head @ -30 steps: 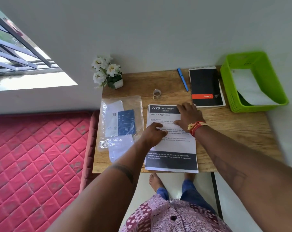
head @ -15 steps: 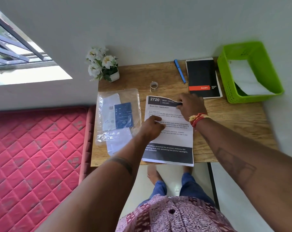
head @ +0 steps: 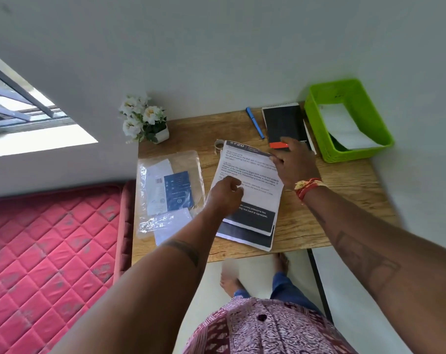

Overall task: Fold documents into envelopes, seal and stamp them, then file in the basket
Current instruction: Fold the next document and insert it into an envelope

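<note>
A stack of printed documents lies at the middle of the wooden desk. Its top sheet is lifted and curling toward me. My right hand pinches that sheet's far right corner. My left hand grips the sheet's left edge near its middle. A clear plastic sleeve with white envelopes and a blue card lies left of the stack. A small tape roll sits beyond the sheet. The green basket at the desk's far right holds white paper.
A blue pen and a black notebook lie at the back of the desk. A small pot of white flowers stands at the back left corner. A red quilted mattress adjoins the desk's left side. My bare feet show below.
The top sheet has come up off the stack: my right hand pinched its far edge and lifted it toward me, and my left hand took its left edge. The camera view shifted.
</note>
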A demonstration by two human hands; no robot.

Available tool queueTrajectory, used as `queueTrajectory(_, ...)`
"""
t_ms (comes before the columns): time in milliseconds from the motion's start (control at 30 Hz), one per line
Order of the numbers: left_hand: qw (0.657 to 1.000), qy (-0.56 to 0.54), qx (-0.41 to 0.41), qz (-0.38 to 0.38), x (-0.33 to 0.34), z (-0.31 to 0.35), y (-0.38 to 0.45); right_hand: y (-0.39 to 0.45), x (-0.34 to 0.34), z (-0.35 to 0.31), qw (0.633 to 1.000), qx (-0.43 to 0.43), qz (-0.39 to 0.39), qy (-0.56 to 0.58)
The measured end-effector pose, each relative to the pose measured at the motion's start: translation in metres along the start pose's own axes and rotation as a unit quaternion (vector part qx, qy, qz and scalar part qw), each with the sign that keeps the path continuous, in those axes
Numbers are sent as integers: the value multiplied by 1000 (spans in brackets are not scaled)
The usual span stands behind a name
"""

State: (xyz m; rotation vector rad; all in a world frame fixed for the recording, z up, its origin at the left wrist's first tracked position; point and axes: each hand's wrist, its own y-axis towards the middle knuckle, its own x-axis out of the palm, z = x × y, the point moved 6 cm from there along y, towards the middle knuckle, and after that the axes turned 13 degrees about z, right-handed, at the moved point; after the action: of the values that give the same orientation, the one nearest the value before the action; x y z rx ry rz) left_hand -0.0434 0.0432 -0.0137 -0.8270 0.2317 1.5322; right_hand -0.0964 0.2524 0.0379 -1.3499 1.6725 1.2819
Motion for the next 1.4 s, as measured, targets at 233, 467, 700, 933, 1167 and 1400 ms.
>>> queueTrajectory(233, 998, 14, 38, 37, -14, 15, 8, 4, -12, 16, 984, 118, -34, 132)
queueTrajectory(467, 980, 89, 163, 73, -18, 29, 0, -35, 22, 57, 870, 424, -131, 213)
queueTrajectory(700, 990, 87, 107, 32, -5, 7, -7, -53, 1, 90, 834, 478, -68, 267)
queueTrajectory(933, 951, 170, 260, 7, 8, 57, -16, -24, -2, 32, 695, 551, -49, 459)
queueTrajectory(1167, 844, 341, 390, 137, -25, 89, -7, 5, -11, 10, 664, 545, -29, 511)
queueTrajectory(1400, 799, 419, 423, 78, -26, 53, -8, -23, 2, 20, 854, 409, -74, 313)
